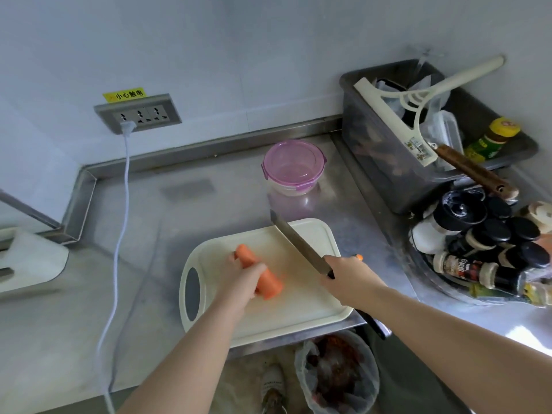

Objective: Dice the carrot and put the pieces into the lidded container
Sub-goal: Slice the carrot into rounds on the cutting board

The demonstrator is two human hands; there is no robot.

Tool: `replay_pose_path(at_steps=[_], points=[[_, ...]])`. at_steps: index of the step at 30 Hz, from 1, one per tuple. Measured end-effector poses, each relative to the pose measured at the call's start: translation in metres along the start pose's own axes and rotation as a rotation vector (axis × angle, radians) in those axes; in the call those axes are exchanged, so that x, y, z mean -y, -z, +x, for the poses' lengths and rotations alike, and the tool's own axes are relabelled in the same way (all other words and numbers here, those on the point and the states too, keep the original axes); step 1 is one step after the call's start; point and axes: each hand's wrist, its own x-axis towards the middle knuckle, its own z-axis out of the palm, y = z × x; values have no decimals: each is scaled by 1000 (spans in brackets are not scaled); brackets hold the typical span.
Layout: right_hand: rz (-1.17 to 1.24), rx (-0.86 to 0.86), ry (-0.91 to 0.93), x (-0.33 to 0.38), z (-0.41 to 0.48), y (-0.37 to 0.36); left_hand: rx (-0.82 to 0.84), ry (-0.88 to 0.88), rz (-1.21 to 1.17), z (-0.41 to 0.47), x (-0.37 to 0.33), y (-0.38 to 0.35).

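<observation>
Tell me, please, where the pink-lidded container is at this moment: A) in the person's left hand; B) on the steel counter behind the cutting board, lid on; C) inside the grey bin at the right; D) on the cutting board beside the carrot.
B: the container stands closed on the steel counter beyond the far edge of the cutting board, while the left hand holds the carrot on the board.

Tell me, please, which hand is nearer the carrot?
Left. The left hand grips the carrot on the board; the right hand holds the knife to its right, not touching it.
</observation>
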Motion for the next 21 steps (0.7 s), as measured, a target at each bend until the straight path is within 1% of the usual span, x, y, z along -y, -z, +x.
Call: replay_pose_path(at_steps=[1, 2, 3, 5, 8, 10, 11, 13, 16, 18, 19, 21], points=[[16, 12, -6, 1, 0, 1, 32, 82, -168, -1, -1, -1], [28, 16, -12, 2, -1, 2, 67, 124, -273, -1, -1, 0], [39, 11, -14, 2, -1, 1, 87, 136, -310, -2, -1, 1], [48, -24, -11, 0, 0, 1, 84, 104, -263, -1, 3, 7], [47, -41, -15, -2, -1, 3, 14, 26, -14, 1, 6, 22], [42, -30, -18, -2, -2, 2, 3, -42, 255, -1, 6, 34], [43, -22, -20, -2, -2, 1, 6, -104, 414, -3, 7, 39], [34, -3, -20, -2, -2, 0, 14, -237, 681, -5, 7, 49], [22, 21, -14, 2, -2, -3, 50, -384, 980, -4, 7, 57], [17, 24, -18, 4, -2, -5, 121, -498, 1201, -2, 9, 56], [15, 20, -24, 5, -2, -6, 171, -549, 1259, -2, 10, 54], [5, 7, -27, 6, -1, -8, 270, -613, 1242, -3, 12, 49]])
